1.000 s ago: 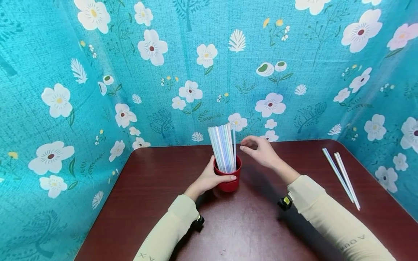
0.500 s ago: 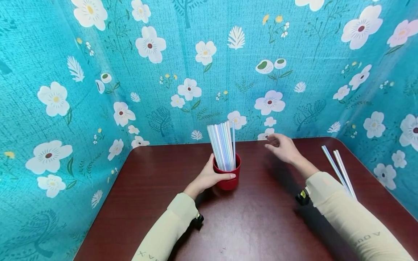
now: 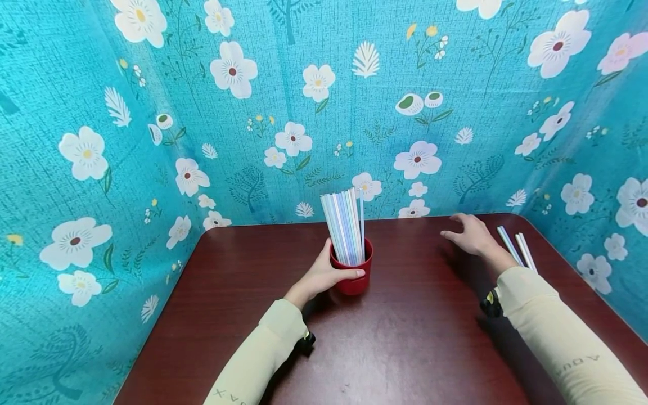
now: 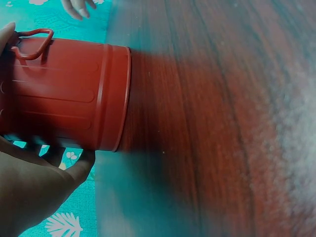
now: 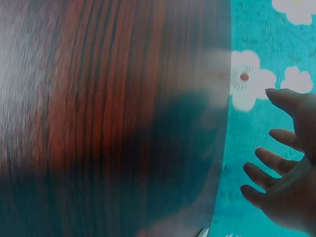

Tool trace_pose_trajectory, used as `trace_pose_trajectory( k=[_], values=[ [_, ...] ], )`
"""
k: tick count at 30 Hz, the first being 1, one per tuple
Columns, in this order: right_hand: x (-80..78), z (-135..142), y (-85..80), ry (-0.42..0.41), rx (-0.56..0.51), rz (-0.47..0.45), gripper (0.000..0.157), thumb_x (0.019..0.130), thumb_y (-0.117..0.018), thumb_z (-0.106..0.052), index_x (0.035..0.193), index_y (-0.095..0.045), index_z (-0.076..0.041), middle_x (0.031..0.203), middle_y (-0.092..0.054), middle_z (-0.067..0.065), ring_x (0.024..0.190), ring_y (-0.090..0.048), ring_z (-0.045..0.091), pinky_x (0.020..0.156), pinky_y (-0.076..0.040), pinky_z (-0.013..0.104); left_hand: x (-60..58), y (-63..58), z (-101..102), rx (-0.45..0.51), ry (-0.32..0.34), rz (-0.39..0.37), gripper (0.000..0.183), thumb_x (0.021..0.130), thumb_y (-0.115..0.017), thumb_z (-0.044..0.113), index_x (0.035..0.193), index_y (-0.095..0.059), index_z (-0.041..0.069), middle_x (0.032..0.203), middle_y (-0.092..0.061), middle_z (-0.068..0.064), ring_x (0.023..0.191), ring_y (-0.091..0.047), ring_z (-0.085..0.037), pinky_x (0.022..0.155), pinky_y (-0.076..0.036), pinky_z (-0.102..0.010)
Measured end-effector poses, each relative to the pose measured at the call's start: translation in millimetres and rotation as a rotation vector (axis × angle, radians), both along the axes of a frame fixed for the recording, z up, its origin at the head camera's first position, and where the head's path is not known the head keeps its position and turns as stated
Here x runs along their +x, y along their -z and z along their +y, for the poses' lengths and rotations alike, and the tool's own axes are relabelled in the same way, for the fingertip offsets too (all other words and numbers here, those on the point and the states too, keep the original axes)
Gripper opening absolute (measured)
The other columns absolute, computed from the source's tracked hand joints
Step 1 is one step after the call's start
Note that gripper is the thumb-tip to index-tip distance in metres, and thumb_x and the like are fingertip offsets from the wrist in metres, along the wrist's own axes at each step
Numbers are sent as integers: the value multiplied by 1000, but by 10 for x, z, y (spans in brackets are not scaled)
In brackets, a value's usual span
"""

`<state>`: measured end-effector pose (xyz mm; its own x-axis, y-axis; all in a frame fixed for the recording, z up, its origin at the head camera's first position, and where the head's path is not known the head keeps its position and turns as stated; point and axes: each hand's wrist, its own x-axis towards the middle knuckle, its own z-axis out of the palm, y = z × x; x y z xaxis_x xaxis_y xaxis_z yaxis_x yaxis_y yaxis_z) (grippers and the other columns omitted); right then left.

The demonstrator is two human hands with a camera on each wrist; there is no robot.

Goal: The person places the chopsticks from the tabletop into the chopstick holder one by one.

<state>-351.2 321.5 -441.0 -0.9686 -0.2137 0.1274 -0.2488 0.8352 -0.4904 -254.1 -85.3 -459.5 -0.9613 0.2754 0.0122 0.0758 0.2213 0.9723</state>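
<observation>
My left hand (image 3: 324, 275) grips a red cup (image 3: 354, 286) by its side, thumb across the front near the rim. In the left wrist view the red cup (image 4: 64, 94) shows ribbed walls and a small wire-like handle (image 4: 37, 47). A thick bundle of pale straws (image 3: 344, 228) in white, blue and green stands in it, leaning left, with one straw (image 3: 362, 225) apart at the right. My right hand (image 3: 473, 235) hovers over the table's back right, fingers loosely spread and holding nothing. The right wrist view shows the same hand (image 5: 291, 173) with its fingers apart.
At the right of the dark red-brown table (image 3: 405, 337) lie a few more straws: bluish ones (image 3: 510, 246) and white ones (image 3: 526, 251), partly hidden by my right sleeve (image 3: 531, 298). A turquoise flowered cloth (image 3: 304, 112) rises behind the table and on both sides.
My right hand has moved from beside the straws in the cup rightward, toward the straws lying on the table. The left hand and cup stay in place; the view shifted slightly.
</observation>
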Motion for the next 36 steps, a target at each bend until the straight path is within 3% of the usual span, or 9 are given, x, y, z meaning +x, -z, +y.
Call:
trace_pose_trajectory(
  k=[8,17,24,29,36],
  values=[
    [-5,348,91,77,52,11,64,97,-67,-28,135,-45,18,129,-50,44,120,-46,59,101,-39,69,14,11,1,6,-3,-6,94,74,-92,40,148,-33,39,143,-50,11,132,-46,-18,95,-56,-45],
    [92,666,80,156,68,-77,68,96,-66,-23,137,-36,21,129,-39,46,119,-39,61,99,-37,73,16,-6,-4,1,-5,5,93,75,-91,39,148,-33,39,143,-50,11,132,-46,-19,96,-55,-45],
    [157,829,131,220,87,-106,69,93,-64,-20,136,-35,25,125,-39,48,118,-38,64,99,-37,72,28,-7,6,7,1,5,92,77,-90,38,149,-32,36,144,-49,9,133,-46,-19,97,-55,-45],
    [177,902,150,246,94,-87,67,88,-67,-18,128,-38,27,114,-45,46,103,-46,59,87,-43,69,35,-1,8,9,-1,-3,93,76,-90,37,149,-32,37,144,-49,10,133,-46,-19,96,-55,-45],
    [190,950,134,276,98,-86,52,85,-70,-14,113,-47,23,94,-53,38,84,-52,48,71,-47,59,25,-5,5,6,-2,4,92,76,-90,37,148,-33,37,144,-50,10,133,-46,-19,97,-55,-45]
  ],
)
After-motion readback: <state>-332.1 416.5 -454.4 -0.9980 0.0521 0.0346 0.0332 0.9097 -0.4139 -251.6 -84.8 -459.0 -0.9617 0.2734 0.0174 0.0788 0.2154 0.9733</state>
